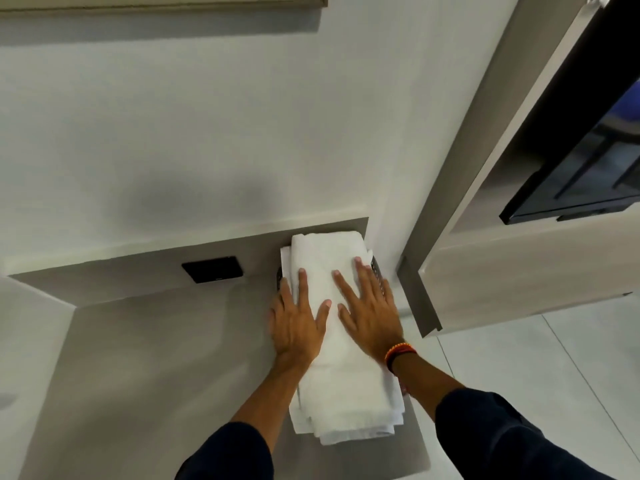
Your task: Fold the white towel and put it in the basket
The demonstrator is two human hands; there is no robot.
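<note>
The white towel [337, 379] is folded into a long thick stack and lies on top of a dark perforated basket [377, 271]. Only slivers of the basket show at the towel's left and right sides. My left hand [294, 320] presses flat on the towel's left edge, fingers spread. On the towel's right half, my right hand [369, 306] lies flat with fingers apart; it wears an orange beaded bracelet at the wrist. The towel's near end hangs past the basket toward me.
The basket sits at the right end of a grey counter [156, 358] against a white wall. A black wall plate [213, 273] is set in the backsplash to the left. A wooden cabinet [502, 271] holding a black appliance [588, 174] stands to the right, above a white tiled floor.
</note>
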